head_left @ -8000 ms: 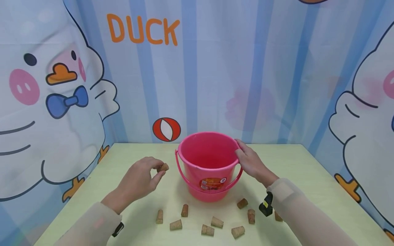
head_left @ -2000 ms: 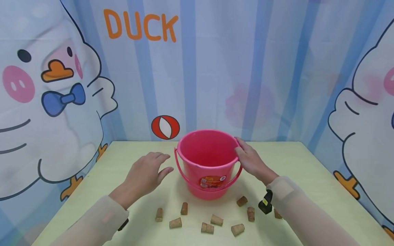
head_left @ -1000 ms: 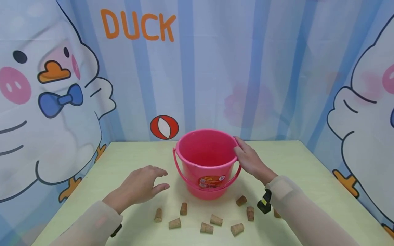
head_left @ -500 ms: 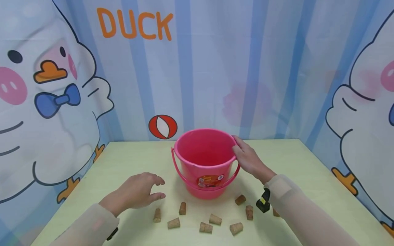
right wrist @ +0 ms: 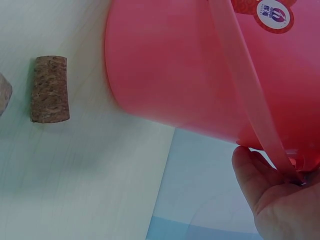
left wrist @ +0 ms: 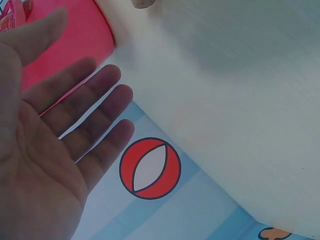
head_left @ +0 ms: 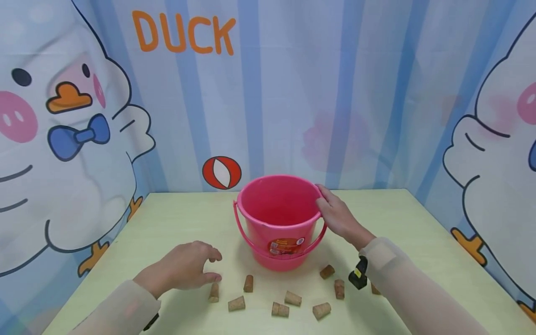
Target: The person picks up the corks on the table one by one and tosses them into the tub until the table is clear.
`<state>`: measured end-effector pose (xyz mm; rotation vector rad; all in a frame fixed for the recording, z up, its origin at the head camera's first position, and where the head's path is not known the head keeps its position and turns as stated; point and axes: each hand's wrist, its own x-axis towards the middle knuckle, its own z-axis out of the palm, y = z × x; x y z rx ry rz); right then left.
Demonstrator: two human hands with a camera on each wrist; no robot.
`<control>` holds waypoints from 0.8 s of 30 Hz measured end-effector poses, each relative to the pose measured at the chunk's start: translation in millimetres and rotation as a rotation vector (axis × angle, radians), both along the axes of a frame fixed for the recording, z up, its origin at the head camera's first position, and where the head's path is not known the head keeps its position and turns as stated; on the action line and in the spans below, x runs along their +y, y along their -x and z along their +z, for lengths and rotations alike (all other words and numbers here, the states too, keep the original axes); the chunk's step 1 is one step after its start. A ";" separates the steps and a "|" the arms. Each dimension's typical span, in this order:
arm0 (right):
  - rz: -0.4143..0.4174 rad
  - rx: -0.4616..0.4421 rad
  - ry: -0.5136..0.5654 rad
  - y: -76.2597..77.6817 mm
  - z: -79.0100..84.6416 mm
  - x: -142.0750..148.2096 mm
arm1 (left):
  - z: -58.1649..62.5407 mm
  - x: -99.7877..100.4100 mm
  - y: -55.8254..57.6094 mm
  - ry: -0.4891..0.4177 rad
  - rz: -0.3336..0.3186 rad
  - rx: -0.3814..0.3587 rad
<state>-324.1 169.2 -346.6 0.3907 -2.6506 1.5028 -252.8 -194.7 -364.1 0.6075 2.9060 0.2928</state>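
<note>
A pale yellow-green table point(head_left: 176, 221) fills the near part of the scene, enclosed at left, far side and right by a hanging fabric backdrop point(head_left: 293, 83) with blue and whitish vertical stripes. On the left, a large white cartoon duck point(head_left: 92, 186) wears a blue bow tie point(head_left: 85, 135); another white bird point(head_left: 498, 204) is partly visible at right. Orange lettering point(head_left: 184, 32) on the far side reads "DUCK", above a red-and-white ball print point(head_left: 222, 172). Light is soft, casting faint shadows.
</note>
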 end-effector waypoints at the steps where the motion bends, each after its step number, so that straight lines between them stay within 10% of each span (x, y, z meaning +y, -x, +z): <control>1: -0.001 -0.001 0.001 0.3 -0.3 0.2 | -0.7 -0.4 -0.2 0.005 -0.002 -0.004; 24: 0.010 -0.002 0.000 0.5 0.0 1.1 | -25.6 -7.2 -3.4 0.034 -0.142 0.029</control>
